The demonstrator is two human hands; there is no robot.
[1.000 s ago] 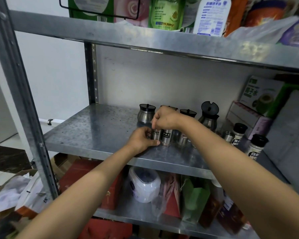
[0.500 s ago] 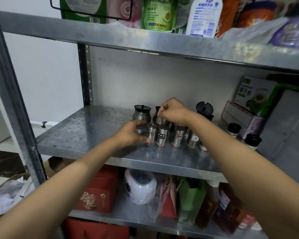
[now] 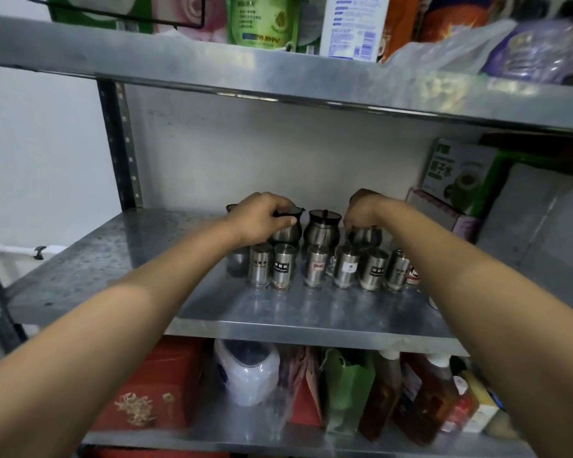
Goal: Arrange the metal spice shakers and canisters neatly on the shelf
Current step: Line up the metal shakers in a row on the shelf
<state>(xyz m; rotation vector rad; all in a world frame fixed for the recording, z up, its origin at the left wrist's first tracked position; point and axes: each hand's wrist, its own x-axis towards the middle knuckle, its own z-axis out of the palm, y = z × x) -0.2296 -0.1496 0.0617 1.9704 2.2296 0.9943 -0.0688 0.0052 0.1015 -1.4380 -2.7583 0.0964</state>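
Several small steel spice shakers (image 3: 315,266) stand upright in a row across the middle metal shelf (image 3: 298,330). Behind them sit round steel canisters with black lids. My left hand (image 3: 262,217) grips the left canister (image 3: 286,231) by its lid. The middle canister (image 3: 322,228) stands free between my hands. My right hand (image 3: 364,206) is closed over the right canister (image 3: 366,238), whose lid it hides. Part of the leftmost shaker (image 3: 237,261) lies behind my left wrist.
Boxes (image 3: 457,175) stand at the shelf's right end, with a grey panel (image 3: 540,226) beside them. The upper shelf (image 3: 278,71) holds pouches and bottles. Below are a red box (image 3: 159,388), a white jar (image 3: 245,371), a green bag and bottles. The shelf's left half is bare metal.
Both hands left the front shakers and moved back and apart to the canisters behind. The shakers now stand in a straighter, more evenly spaced row.
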